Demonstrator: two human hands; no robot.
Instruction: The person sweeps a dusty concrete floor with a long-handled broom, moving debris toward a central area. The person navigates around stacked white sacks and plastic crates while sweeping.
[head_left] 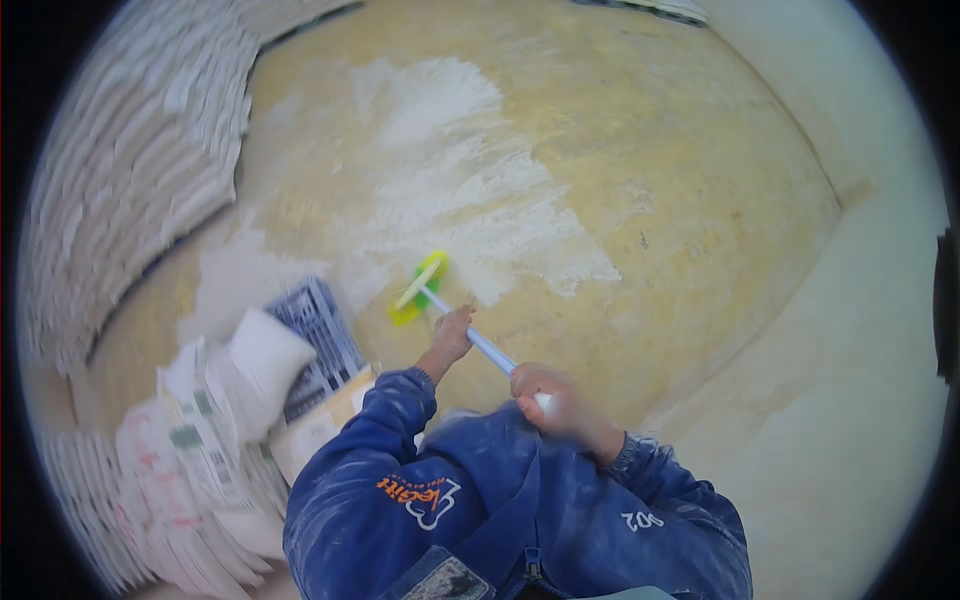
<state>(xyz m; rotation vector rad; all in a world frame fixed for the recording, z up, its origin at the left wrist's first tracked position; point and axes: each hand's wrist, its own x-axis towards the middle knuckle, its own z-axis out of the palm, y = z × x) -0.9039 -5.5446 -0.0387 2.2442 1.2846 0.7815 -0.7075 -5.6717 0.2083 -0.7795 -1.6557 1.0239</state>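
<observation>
A broom (421,285) with a pale crossbar and yellow-green bristles stands with its head on the floor ahead of me. Its light blue handle (490,349) slants back toward my body. My left hand (453,332) is wrapped round the handle a little above the head. Farther up, near the white end of the handle, my right hand (545,393) is closed on it; its wrist side is smeared by motion. White powder (470,190) lies in a broad streaked patch on the yellowish floor, just beyond the bristles.
Tall stacks of white sacks (130,170) line the left side. Near my left lie a blue-grey plastic pallet (318,335), a cardboard box (310,428) and more filled sacks (215,440). A pale wall (880,270) runs along the right.
</observation>
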